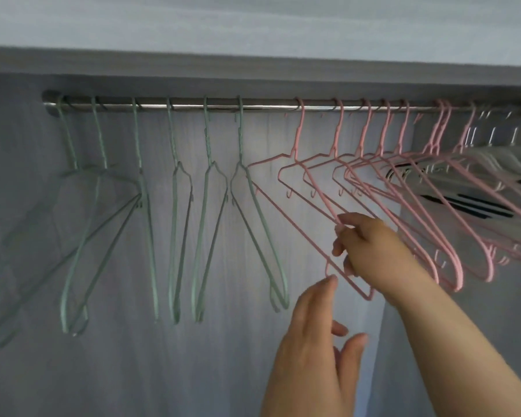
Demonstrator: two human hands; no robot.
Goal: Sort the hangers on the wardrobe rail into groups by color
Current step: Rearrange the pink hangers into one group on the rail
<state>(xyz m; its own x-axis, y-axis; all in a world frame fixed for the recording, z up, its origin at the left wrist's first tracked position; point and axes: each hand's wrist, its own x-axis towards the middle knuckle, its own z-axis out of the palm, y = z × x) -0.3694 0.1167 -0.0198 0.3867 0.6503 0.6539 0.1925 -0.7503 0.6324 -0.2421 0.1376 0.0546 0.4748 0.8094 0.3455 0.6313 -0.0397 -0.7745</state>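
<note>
Grey wardrobe panel behind the rail (193, 105): green hangers (207, 139) hung left, pink hangers (384, 133) right; white hangers (500, 158) were blurred and cut off. Right hand (364, 248) pinched the leftmost pink hanger (299, 130); left hand (310, 341) was raised below, fingers (325, 288) spread.

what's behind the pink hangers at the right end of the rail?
White hangers on the rail, blurred and mostly covered by the pink hangers. Dark bars show between them; what they belong to is hidden.
</note>
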